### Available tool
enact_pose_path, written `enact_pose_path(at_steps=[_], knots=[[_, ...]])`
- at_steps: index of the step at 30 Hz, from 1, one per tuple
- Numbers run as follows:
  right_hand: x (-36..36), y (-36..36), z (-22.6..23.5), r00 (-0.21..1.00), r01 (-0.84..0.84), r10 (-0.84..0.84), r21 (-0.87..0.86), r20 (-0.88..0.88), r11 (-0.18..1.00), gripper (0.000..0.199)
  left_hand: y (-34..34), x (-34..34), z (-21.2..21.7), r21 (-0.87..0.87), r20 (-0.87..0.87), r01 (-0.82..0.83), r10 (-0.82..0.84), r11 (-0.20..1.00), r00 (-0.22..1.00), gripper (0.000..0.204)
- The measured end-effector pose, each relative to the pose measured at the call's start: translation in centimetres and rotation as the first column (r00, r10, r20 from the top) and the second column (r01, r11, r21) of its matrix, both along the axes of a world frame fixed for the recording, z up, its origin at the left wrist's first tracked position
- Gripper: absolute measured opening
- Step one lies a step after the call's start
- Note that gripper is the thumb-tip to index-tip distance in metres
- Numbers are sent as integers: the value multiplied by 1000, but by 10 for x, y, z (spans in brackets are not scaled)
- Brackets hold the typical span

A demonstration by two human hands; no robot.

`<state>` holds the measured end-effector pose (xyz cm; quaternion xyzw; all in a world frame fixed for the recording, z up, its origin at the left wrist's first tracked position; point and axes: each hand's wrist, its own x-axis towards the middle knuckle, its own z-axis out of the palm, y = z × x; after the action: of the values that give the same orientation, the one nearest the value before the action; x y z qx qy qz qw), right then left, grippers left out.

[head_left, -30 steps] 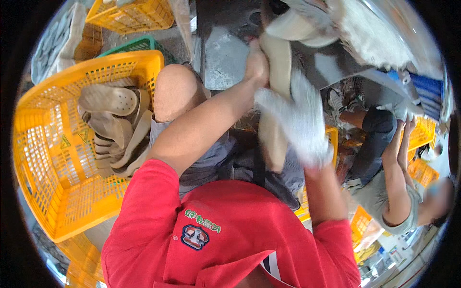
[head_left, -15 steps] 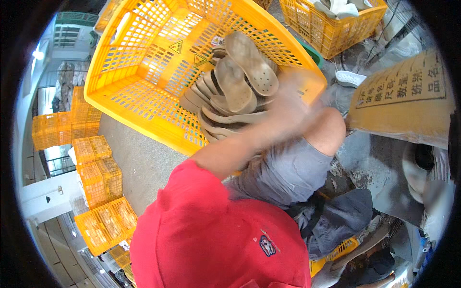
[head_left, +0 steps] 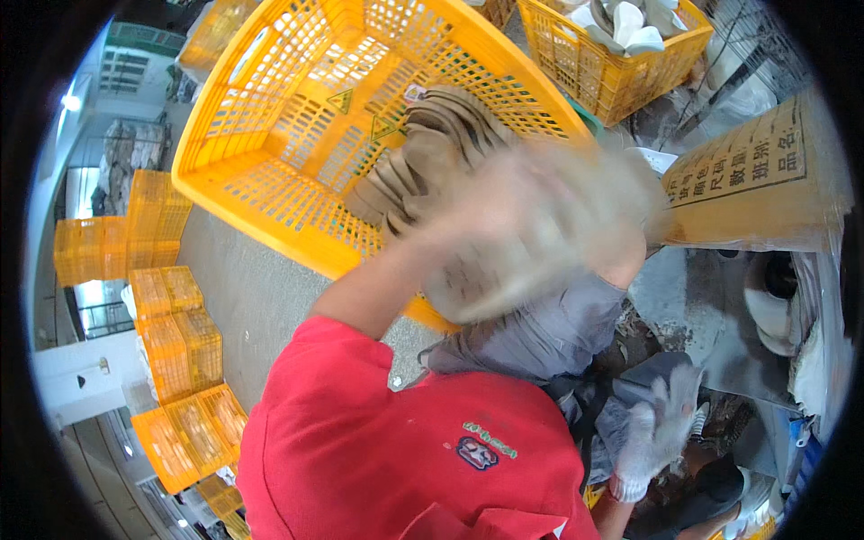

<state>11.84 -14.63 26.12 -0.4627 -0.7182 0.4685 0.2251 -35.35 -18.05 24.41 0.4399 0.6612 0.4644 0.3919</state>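
My left hand (head_left: 517,198) reaches across, over the near right side of a large yellow plastic crate (head_left: 256,184). It is smeared by motion. The fingers seem closed round brown shoe soles; one blurred shoe sole (head_left: 463,286) with small holes hangs under the hand, above my grey-clad knee. How many are held I cannot tell. Inside the crate lies a stack of brown soles (head_left: 423,153), partly covered by my hand and arm. Lower right, my right hand (head_left: 659,430) in a whitish knit glove is raised with its fingers apart, holding nothing I can see.
A second yellow crate (head_left: 598,76) with white and grey soles stands at the far right. To the right is a tan printed sack (head_left: 747,193). Yellow crates (head_left: 184,346) are stacked along the left, beyond the grey floor (head_left: 252,297). Someone else's dark-clad leg shows lower right.
My left hand has pulled soles off the top of the stack and come back toward my knee. My gloved right hand has come into view lower right. The view has shifted slightly.
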Motion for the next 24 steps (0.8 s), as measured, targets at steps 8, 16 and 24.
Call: enact_pose_path(at_steps=[8, 16, 24], knots=[[38, -43, 61, 715, 654, -674, 164, 184, 739, 34, 74, 267, -4, 306, -284, 213, -124, 928, 951, 97], [7, -30, 40, 653, 730, -754, 318, -67, 605, 52, 187, 380, -44, -165, 981, 197, 141, 967, 130, 31], [15, 170, -7, 855, 473, -518, 379, 20, 795, 18, 234, 268, -71, -456, -75, 466, -555, 758, 829, 91]])
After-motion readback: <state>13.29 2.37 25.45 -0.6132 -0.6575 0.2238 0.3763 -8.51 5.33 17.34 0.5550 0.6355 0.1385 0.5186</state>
